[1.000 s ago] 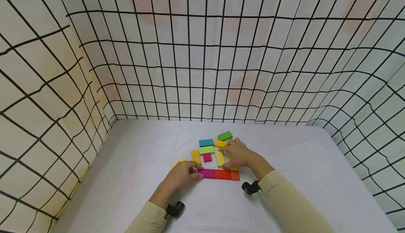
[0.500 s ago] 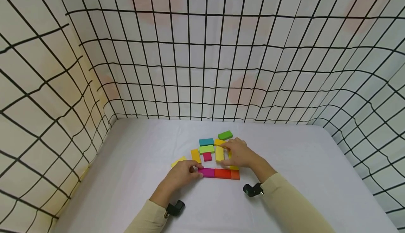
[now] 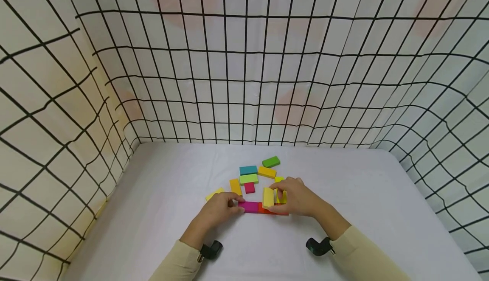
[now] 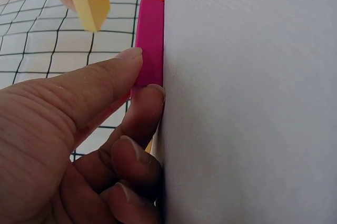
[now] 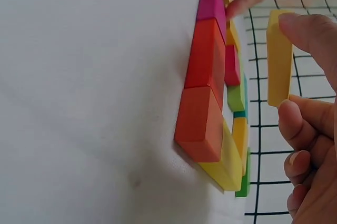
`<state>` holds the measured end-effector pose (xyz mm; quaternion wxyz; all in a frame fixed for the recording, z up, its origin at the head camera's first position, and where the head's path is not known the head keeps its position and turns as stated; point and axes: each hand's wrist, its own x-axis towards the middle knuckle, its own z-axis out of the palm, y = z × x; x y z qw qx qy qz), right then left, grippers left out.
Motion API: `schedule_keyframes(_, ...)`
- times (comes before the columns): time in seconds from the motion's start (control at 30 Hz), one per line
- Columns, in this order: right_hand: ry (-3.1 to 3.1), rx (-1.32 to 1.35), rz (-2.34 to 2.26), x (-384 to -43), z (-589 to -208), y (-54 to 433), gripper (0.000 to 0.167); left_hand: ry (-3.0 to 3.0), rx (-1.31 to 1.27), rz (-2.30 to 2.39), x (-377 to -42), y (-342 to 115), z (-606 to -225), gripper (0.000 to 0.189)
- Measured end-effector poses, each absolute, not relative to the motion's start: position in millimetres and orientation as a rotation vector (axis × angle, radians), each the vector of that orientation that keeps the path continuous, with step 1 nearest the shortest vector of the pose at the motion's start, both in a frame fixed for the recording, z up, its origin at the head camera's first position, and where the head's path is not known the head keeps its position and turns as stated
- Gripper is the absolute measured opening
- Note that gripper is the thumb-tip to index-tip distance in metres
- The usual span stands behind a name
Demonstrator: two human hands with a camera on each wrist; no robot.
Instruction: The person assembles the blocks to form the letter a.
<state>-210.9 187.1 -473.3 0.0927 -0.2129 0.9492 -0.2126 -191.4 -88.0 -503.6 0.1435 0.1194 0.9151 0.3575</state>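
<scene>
In the head view my left hand (image 3: 219, 209) is at the left end of a row of blocks lying on the table. Its thumb and index finger hold the end of the magenta block (image 4: 151, 42). Beyond that block the row continues with a red block (image 5: 205, 53) and an orange block (image 5: 197, 121). My right hand (image 3: 299, 197) pinches a pale yellow block (image 3: 268, 197) by its two ends, between thumb and fingers. The right wrist view shows this block raised off the table, and from the head it overlaps the row's red part.
Behind the row lie a crimson block (image 3: 249, 187), a lime block (image 3: 249, 179), a teal block (image 3: 248, 170), a green block (image 3: 271, 161) and several yellow and amber blocks (image 3: 235, 186). Black wire mesh (image 3: 244, 81) rises along the table's back and sides.
My right hand has lifted the pale yellow block from among the others and brought it toward me, over the row. The left hand stays at the magenta block.
</scene>
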Motion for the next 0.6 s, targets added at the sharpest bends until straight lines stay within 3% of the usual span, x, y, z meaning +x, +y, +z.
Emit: schedule_keyframes(0.6,2.788,-0.793,-0.326,-148.6,-480.4,214.0,0.066,2.625,0.359,1.064,-189.5,-88.2,-501.5,0.023)
